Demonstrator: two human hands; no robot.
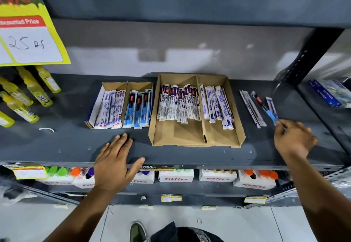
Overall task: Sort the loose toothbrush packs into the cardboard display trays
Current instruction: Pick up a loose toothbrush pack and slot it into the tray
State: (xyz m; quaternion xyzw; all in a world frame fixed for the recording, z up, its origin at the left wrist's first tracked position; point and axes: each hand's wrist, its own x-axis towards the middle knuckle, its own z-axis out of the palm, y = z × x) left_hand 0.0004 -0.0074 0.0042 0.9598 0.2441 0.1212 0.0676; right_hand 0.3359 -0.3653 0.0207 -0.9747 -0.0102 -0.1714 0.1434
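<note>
Two cardboard display trays sit on the dark grey shelf. The small tray (114, 85) on the left holds white packs and blue packs in two compartments. The large tray (197, 141) in the middle holds purple-and-white packs on the left and slim white packs on the right. Loose packs lie to its right: a white-and-purple pair (251, 108), a blue-and-black pack (265, 107) and a short white one (270, 102). My right hand (293, 137) pinches the near end of the blue-and-black pack. My left hand (115, 164) rests flat on the shelf's front edge, fingers spread, holding nothing.
Yellow-green bottles (28, 93) stand at the shelf's left under a yellow price sign (28, 38). A black upright post (311, 52) and blue-white boxes (330, 93) are at the right. Boxes of coloured-cap bottles (176, 175) fill the shelf below.
</note>
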